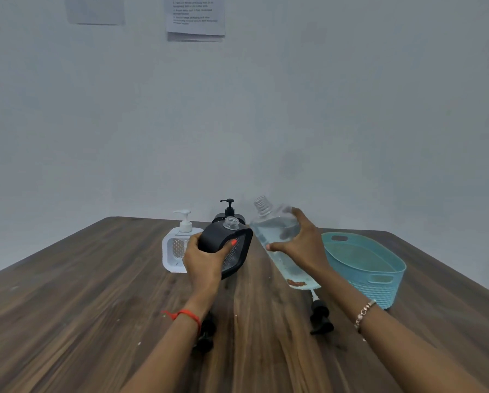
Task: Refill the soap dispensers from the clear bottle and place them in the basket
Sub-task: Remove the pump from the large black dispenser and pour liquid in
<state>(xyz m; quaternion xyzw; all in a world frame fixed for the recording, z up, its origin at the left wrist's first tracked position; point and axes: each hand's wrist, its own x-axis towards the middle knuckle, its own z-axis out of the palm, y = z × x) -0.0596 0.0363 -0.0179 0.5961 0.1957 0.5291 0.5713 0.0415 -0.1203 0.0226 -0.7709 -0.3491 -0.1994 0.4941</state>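
My left hand grips a black soap dispenser lifted off the table and tilted, its clear threaded neck open with no pump on it. My right hand holds the clear bottle, uncapped, leaning with its mouth up and to the left, liquid inside. A teal basket stands to the right with nothing visible inside. A white dispenser with its pump on stands at the left. A second black dispenser's pump shows behind the held one.
A loose black pump head lies on the wooden table under my right forearm. Another black part lies beneath my left wrist. A grey wall with paper sheets rises behind the table's far edge.
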